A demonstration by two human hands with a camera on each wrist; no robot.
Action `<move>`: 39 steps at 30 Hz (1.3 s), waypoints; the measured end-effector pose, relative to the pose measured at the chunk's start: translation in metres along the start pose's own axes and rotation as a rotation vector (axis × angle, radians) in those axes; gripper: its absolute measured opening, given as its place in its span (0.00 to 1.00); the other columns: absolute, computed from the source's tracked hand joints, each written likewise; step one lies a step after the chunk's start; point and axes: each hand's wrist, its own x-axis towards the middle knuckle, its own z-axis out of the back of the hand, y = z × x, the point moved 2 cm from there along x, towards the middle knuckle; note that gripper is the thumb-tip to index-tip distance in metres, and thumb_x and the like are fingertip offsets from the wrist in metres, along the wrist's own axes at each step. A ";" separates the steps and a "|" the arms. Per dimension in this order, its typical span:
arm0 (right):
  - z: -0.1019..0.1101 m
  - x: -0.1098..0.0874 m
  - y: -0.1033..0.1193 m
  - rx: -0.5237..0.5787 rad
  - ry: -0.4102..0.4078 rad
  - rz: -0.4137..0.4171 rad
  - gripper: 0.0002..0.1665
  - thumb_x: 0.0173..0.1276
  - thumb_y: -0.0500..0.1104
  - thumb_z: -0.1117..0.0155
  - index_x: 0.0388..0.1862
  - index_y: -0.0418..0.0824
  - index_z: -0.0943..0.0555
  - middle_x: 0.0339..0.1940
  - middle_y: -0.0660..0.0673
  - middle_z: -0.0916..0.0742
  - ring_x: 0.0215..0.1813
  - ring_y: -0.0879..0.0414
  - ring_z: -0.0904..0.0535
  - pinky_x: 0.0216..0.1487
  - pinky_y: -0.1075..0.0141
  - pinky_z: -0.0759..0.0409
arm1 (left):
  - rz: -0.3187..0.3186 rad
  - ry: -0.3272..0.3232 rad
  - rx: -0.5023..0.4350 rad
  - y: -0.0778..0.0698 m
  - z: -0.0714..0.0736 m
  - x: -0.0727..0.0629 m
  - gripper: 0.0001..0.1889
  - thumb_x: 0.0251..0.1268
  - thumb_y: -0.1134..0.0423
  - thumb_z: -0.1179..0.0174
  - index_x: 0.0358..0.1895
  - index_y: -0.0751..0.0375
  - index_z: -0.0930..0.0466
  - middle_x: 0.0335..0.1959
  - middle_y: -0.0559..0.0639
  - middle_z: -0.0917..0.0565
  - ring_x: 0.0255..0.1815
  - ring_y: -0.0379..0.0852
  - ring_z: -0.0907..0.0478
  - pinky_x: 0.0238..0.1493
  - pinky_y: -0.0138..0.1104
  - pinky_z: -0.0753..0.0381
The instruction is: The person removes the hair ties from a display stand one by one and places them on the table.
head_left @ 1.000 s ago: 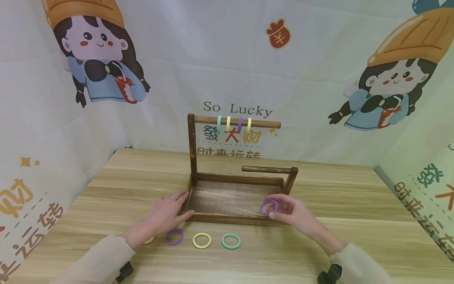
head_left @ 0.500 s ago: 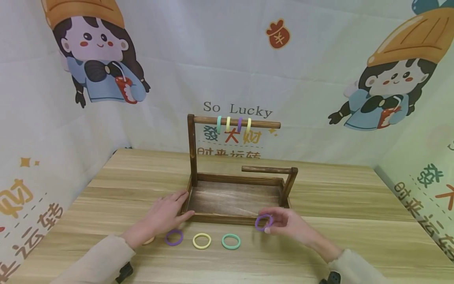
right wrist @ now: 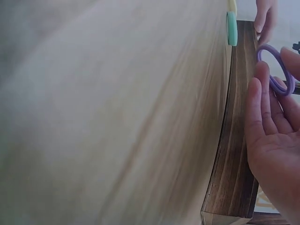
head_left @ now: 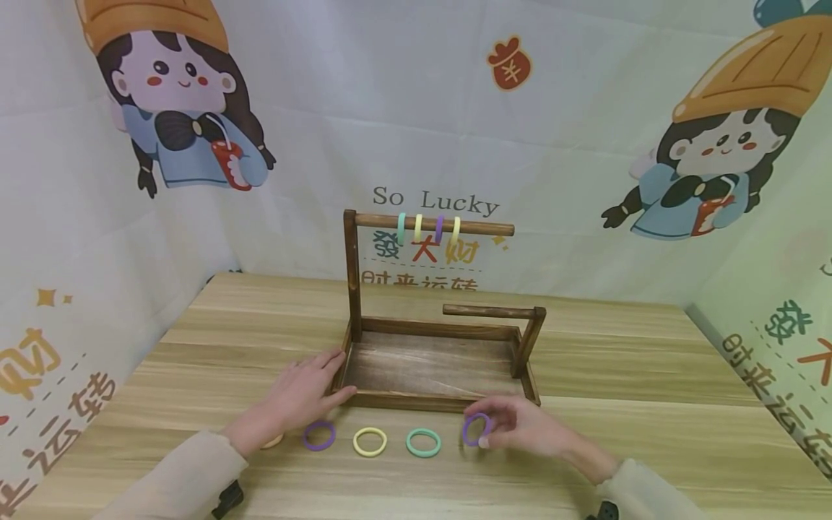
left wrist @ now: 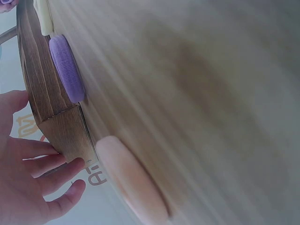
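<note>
My right hand (head_left: 526,430) pinches a purple hair tie (head_left: 465,432) between thumb and fingers, in front of the right end of a dark wooden tray stand (head_left: 416,399). My left hand (head_left: 295,390) rests on the tray's left end with fingers extended; in the left wrist view its fingertips meet the tray corner. Along the tray's front, on the table, lie a green hair tie (head_left: 423,454), a yellow hair tie (head_left: 370,453) and another purple hair tie (head_left: 319,448). A peach hair tie (left wrist: 133,180) is mostly covered by my left hand in the head view.
From the stand's left post runs a high rod (head_left: 487,228), carrying green, yellow and purple hair ties. A lower rod (head_left: 487,311), bare, reaches left from the shorter right post (head_left: 529,341). Behind the table (head_left: 617,354) hangs a printed cloth (head_left: 416,108).
My right hand has come down and toward me with the purple hair tie, from over the tray's front wall to beside the green one. The left hand stays put.
</note>
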 end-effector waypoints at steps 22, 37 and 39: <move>-0.002 0.002 -0.009 -0.074 0.079 -0.022 0.24 0.57 0.35 0.39 0.53 0.29 0.30 0.26 0.44 0.17 0.26 0.54 0.22 0.26 0.67 0.24 | 0.005 -0.010 0.001 0.000 -0.003 0.000 0.34 0.60 0.44 0.49 0.58 0.72 0.35 0.58 0.63 0.34 0.54 0.62 0.33 0.49 0.56 0.36; 0.031 0.006 0.020 -0.104 -0.130 0.024 0.23 0.60 0.35 0.41 0.53 0.28 0.31 0.46 0.33 0.22 0.40 0.54 0.23 0.40 0.63 0.24 | -0.005 -0.012 -0.003 0.000 -0.001 -0.001 0.34 0.60 0.45 0.49 0.58 0.72 0.35 0.58 0.64 0.34 0.54 0.63 0.34 0.49 0.58 0.37; 0.037 0.008 0.028 -0.117 -0.161 0.038 0.22 0.61 0.35 0.42 0.54 0.28 0.31 0.46 0.33 0.22 0.42 0.53 0.24 0.40 0.62 0.24 | -0.005 -0.011 -0.007 0.000 -0.001 -0.001 0.34 0.60 0.45 0.49 0.58 0.73 0.36 0.58 0.64 0.34 0.53 0.63 0.34 0.49 0.58 0.38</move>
